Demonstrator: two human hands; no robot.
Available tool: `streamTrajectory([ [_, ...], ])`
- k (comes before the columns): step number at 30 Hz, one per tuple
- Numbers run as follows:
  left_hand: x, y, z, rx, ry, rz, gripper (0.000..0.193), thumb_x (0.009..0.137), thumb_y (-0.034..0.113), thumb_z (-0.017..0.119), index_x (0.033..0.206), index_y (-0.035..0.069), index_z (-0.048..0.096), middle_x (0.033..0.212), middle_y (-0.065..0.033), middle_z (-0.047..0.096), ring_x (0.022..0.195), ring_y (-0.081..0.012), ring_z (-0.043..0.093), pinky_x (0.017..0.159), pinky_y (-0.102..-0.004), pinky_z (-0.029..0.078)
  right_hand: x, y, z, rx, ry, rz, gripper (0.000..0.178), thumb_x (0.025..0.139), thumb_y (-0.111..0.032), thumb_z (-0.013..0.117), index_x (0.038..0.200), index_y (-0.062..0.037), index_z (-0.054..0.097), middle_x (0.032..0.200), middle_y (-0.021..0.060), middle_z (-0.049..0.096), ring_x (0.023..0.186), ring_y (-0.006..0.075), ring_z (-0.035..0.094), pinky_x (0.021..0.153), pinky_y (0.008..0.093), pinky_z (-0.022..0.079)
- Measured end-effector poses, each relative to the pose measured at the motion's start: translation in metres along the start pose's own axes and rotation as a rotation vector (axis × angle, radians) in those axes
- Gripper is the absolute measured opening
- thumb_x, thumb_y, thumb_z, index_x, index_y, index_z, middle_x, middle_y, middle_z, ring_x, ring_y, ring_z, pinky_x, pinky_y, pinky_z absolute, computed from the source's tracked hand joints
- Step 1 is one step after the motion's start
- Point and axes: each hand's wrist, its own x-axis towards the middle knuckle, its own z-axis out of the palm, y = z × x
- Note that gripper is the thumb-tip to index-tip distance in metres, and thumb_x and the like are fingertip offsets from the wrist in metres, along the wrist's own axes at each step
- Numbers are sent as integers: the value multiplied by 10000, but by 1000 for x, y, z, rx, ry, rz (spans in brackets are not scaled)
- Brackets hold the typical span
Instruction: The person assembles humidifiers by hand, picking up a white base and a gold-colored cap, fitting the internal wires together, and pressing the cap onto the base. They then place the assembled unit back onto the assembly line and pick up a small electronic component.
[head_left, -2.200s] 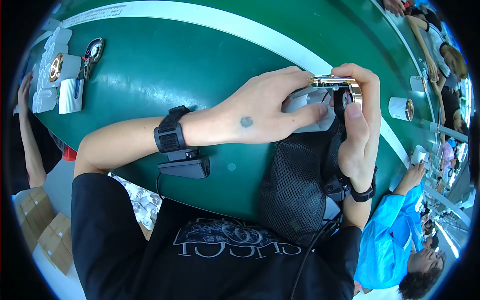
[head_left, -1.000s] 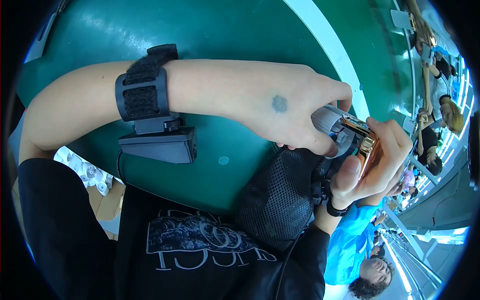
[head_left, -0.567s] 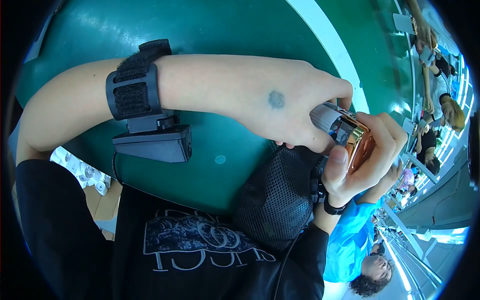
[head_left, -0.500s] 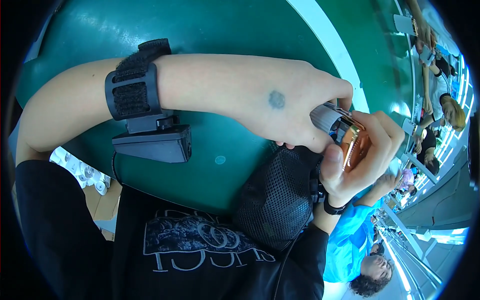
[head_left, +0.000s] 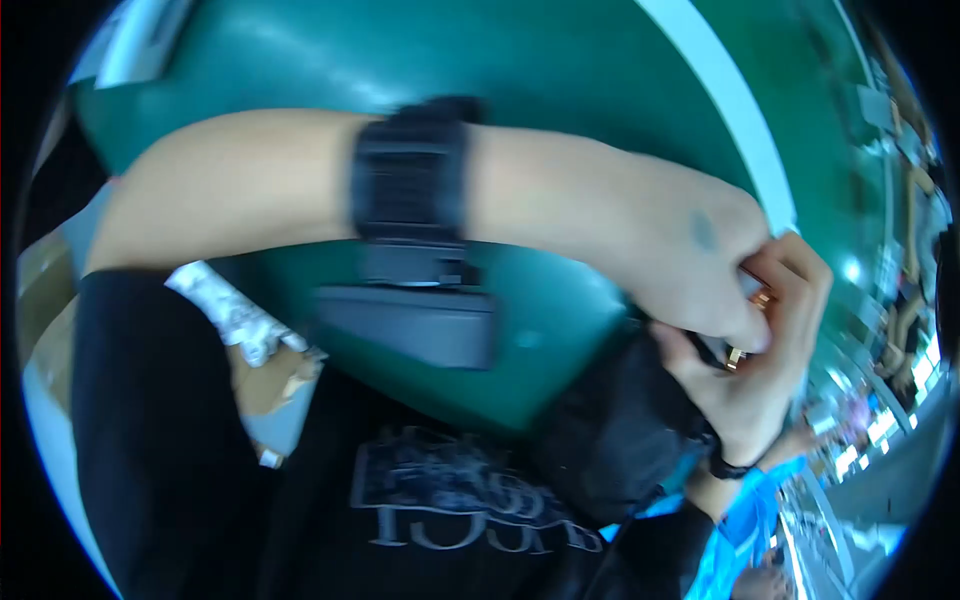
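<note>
My left hand (head_left: 700, 250) reaches across from the left, its fingers closed around a small copper-coloured part (head_left: 736, 357) with a shiny metal edge. My right hand (head_left: 755, 395) grips the same part from the right, fingers curled over the far side and thumb on the near side. The two hands touch and hide most of the part, so its kind is unclear. A wide black strap (head_left: 410, 180) with a black box (head_left: 405, 325) sits on my left forearm. Beside my right wrist, which wears a thin dark band, hangs a black pouch (head_left: 620, 420).
Beneath my arms is a green tabletop (head_left: 560, 60) with a curved white stripe (head_left: 725, 80). A cardboard box (head_left: 268, 380) and white pieces (head_left: 245, 320) lie below its edge at lower left. Blurred people stand at the right; one wears blue (head_left: 745, 520).
The view has shifted, and both hands appear farther right, still together on the part. My left hand now covers more of it; its grey layered section hardly shows. The picture is more blurred.
</note>
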Motion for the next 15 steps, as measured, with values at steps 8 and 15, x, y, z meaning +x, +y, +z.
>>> streamTrajectory([
  [8, 28, 14, 10, -241, 66, 5, 512, 935, 319, 726, 1204, -91, 579, 1083, -203, 701, 799, -211, 740, 674, -337, 601, 5, 39, -9, 38, 213, -61, 464, 725, -82, 810, 1141, -22, 614, 1178, 173, 588, 1041, 351, 627, 878, 413, 516],
  [15, 34, 1, -69, 469, 763, 473, 461, 897, 264, 743, 1253, 20, 579, 1186, -177, 607, 799, -241, 681, 735, -366, 555, 17, 96, -35, -202, 582, 231, 557, 820, -75, 783, 1342, -40, 590, 1287, 187, 573, 1150, 372, 597, 951, 413, 501],
])
